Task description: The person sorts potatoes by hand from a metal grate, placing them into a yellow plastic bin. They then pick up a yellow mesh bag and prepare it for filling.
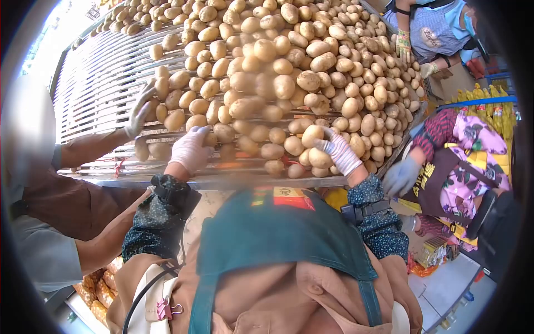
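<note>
My left hand (pixel 192 149), in a pale thin glove, is at the near edge of a slatted roller conveyor (pixel 92 94). Its fingers close around a potato (pixel 211 138), partly hidden by the hand. Further right, my right hand (pixel 341 151), gloved the same way, grips a light potato (pixel 312 136) between thumb and fingers. Another potato (pixel 320 158) lies just below that grip. Many loose potatoes (pixel 308 80) are spread over the rollers, piled thickest toward the right. Some in the middle are blurred.
A co-worker's gloved hand (pixel 140 111) reaches over the rollers at left. On the right, another person's blue-gloved hand (pixel 401 177) is near the metal edge; a third person stands at far upper right. Yellow net bags (pixel 489 94) and a white table (pixel 445 286) are also on the right.
</note>
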`<state>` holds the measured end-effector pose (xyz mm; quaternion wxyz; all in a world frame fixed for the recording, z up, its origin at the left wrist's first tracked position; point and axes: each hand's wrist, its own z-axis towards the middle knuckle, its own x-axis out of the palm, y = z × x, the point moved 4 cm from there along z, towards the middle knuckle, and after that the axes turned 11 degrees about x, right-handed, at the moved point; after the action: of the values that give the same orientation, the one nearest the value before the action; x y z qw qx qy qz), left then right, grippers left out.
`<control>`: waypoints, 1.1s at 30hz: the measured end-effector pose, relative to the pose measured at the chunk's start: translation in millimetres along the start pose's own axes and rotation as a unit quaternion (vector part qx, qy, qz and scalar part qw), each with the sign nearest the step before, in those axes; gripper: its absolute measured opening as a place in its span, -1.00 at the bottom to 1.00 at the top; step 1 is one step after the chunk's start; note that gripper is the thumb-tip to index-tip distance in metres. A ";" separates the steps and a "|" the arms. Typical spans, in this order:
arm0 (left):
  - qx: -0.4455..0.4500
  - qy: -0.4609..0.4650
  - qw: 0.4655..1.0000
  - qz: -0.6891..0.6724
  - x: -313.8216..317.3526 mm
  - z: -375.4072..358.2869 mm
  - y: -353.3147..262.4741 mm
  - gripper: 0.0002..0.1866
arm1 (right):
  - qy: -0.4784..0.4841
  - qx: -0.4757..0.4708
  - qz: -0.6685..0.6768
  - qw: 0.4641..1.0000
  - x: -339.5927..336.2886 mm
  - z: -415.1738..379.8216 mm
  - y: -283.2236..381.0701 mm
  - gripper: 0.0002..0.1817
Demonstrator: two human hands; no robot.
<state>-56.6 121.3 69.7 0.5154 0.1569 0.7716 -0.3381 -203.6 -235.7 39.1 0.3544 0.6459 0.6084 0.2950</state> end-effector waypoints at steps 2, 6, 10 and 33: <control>-0.054 -0.027 0.963 -0.263 17.4 -7.1 17.4 -0.36 | 0.027 0.036 -0.076 0.996 12.3 -3.5 -13.9 -0.33; -0.028 -0.024 0.755 -0.654 19.2 -17.3 -23.5 -0.31 | 0.044 0.052 -0.336 0.940 40.5 21.4 -20.1 -0.18; -0.014 0.013 0.602 -0.799 34.6 -19.2 -84.0 -0.22 | 0.122 0.073 -0.464 0.875 59.1 42.3 -0.2 -0.20; 0.031 0.421 0.546 -0.724 155.2 -9.2 -446.5 -0.29 | -0.120 0.152 0.691 0.696 -85.8 -357.0 -286.8 -0.34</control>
<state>-391.7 -211.4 92.7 -0.2926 -0.3147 0.7416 -0.5152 -666.4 -283.3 14.4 0.0170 0.9595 -0.0207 0.2805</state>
